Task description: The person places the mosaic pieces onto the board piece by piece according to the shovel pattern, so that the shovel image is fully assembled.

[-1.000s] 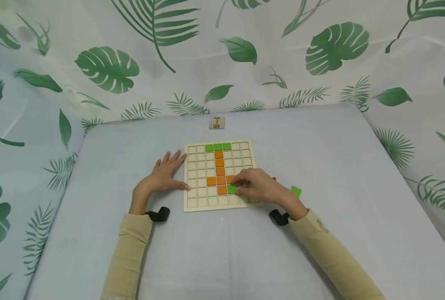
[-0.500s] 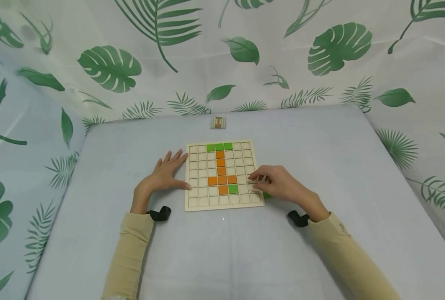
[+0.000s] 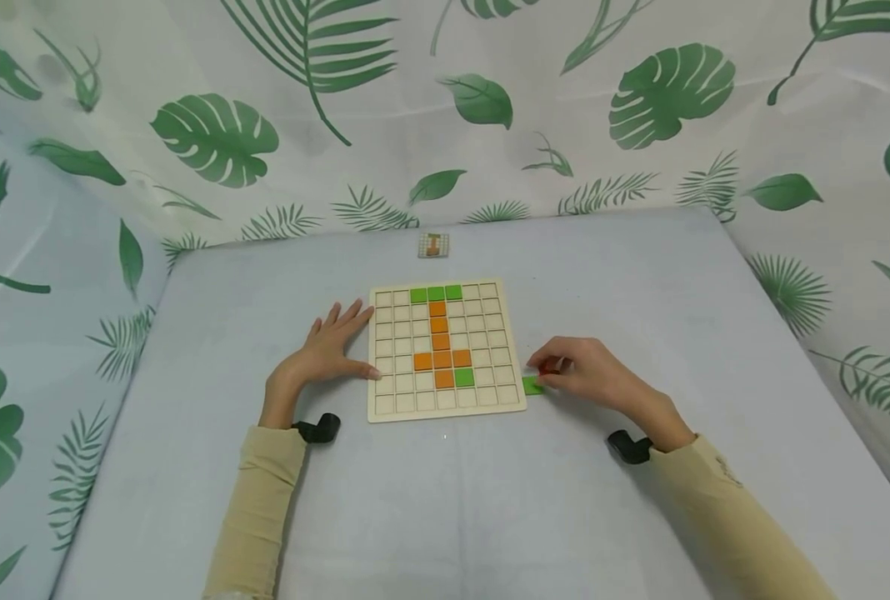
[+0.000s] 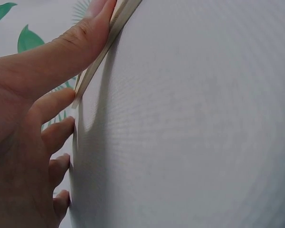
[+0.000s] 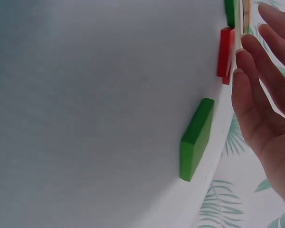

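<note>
My left hand (image 3: 325, 346) spreads its fingers along the left edge of a cream grid board (image 3: 400, 404), thumb and forefinger at the rim. Orange tiles (image 3: 441, 342) form a cross-like column on the board. Three green tiles (image 3: 436, 293) line its top row, and another green tile (image 3: 463, 377) lies low beside the column. Just right of the board, my right hand (image 3: 587, 371) hovers with loosely bent fingers over red tiles (image 5: 225, 52). A loose green tile (image 3: 532, 385) lies against the board's right edge. The right wrist view shows another green tile (image 5: 197, 140), hidden under the hand in the head view.
A small card (image 3: 433, 245) with a printed grid pattern lies behind the board. The pale cloth-covered table (image 3: 385, 517) meets a leaf-print curtain (image 3: 550, 125) at the back and sides.
My right hand has let go of the green tile low on the board and moved right, off the board, to the loose tiles. My left hand stays at the board's edge.
</note>
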`<control>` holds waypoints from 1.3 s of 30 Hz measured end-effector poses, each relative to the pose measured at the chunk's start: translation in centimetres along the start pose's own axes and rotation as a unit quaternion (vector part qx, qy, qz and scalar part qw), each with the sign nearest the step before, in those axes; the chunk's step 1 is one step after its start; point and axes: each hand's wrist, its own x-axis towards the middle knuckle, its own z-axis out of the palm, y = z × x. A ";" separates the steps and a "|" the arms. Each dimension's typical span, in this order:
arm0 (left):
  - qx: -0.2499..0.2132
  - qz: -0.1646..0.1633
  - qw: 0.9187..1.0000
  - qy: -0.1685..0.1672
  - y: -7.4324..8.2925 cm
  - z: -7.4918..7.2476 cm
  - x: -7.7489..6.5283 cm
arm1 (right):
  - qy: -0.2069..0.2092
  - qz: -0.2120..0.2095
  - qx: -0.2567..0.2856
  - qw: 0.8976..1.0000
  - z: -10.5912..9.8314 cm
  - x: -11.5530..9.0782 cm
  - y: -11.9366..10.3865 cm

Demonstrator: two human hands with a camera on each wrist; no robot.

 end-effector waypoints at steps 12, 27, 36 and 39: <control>-0.008 0.004 1.000 0.004 0.0 -0.1 -0.1 | -0.024 -0.021 -0.016 0.999 0.7 0.0 0.2; -0.004 0.007 1.000 0.007 0.0 0.1 0.0 | -0.036 -0.015 -0.048 0.998 0.8 -0.1 -0.4; -0.001 0.006 1.000 0.006 0.0 0.1 0.0 | -0.021 0.017 -0.011 1.000 1.0 0.0 -0.5; 0.000 0.006 1.000 0.005 -0.1 0.1 0.0 | -0.012 0.009 -0.014 1.000 1.1 0.0 -0.4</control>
